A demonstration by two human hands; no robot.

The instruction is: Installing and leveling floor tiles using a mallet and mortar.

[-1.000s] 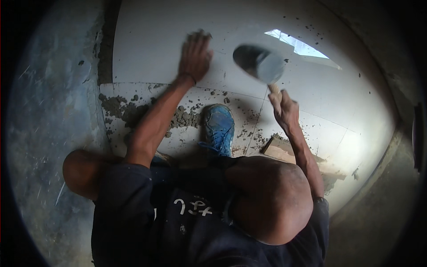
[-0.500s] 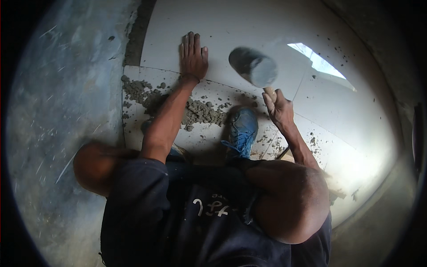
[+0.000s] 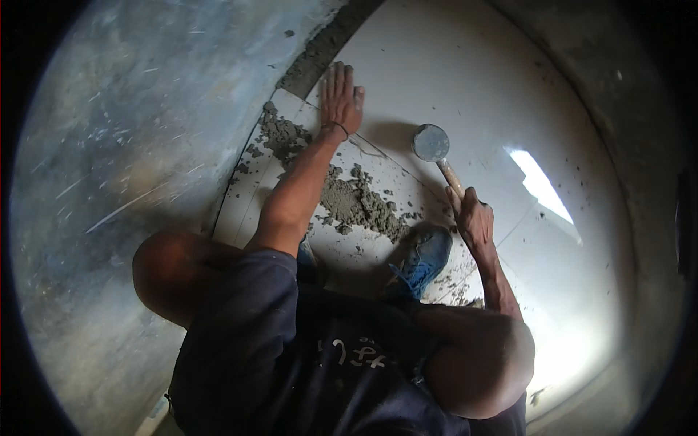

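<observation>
Head view gives me, nearest, a blue laced shoe [image 3: 430, 254], with its toe beside crumbly grey mortar [image 3: 360, 203] scattered on pale tile. Farther, the right hand [image 3: 475, 220] is closed around the wooden handle of a mallet [image 3: 431, 142]; its round grey head is over a large white tile [image 3: 472, 80], touching or not, I cannot tell. The left hand [image 3: 342, 102] lies flat on this tile, fingers straight. Beyond runs a dark mortar strip [image 3: 320, 54].
</observation>
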